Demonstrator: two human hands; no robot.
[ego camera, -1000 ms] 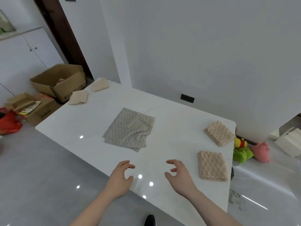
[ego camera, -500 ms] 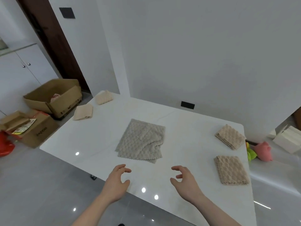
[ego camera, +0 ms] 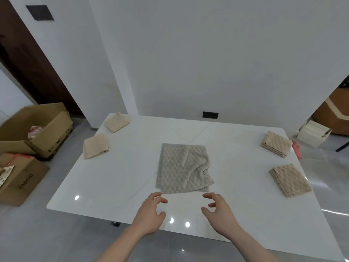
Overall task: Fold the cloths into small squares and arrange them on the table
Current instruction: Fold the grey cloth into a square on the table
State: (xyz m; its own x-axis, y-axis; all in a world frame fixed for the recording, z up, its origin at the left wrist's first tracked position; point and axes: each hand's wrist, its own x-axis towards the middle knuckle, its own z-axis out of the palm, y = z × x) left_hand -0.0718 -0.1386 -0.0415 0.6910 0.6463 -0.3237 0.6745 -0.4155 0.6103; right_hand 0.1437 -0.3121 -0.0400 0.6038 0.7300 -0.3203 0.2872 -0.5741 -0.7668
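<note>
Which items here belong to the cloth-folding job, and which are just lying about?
Job: grey cloth; four folded beige cloths; table; left hand; right hand.
Lying about: cardboard boxes; white box.

grey cloth [ego camera: 182,168] on table [ego camera: 120,178], hands empty

1. The left hand [ego camera: 149,216] and right hand [ego camera: 219,211] were brought forward over the table [ego camera: 117,178], nearer the grey cloth [ego camera: 181,169].
2. Fingers were kept loosely curled; nothing was grasped.
</note>
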